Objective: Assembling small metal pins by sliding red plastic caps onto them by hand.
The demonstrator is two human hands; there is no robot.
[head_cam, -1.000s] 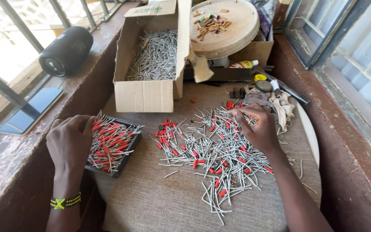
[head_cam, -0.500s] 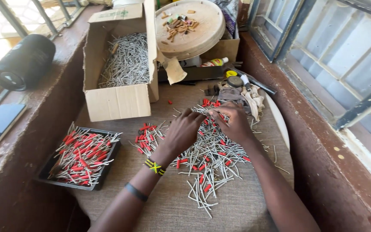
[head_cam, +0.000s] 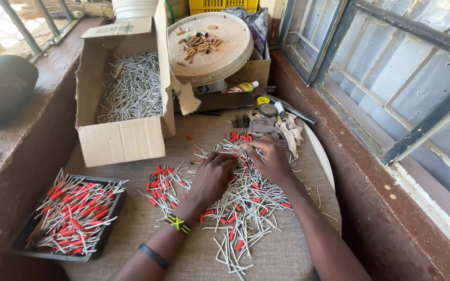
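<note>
Resting palm-down, fingers curled, the left hand (head_cam: pixel 212 177) and right hand (head_cam: pixel 272 161) press side by side into the loose heap of thin grey metal pins with red sleeves (head_cam: pixel 235 203); whether either pinches one cannot be told. At nine o'clock sits the black tray (head_cam: pixel 108 224), at eleven the brown cardboard box (head_cam: pixel 121 140).

Both forearms reach in from the lower edge and angle toward each other over the pile of grey pins (head_cam: pixel 246 208). The left hand (head_cam: pixel 212 177) lies palm down on the near left part of that pile, fingers curled at its top. The right hand (head_cam: pixel 272 161) rests just beside it, over the far middle of the pile, fingertips bent down, touching the pins.
</note>
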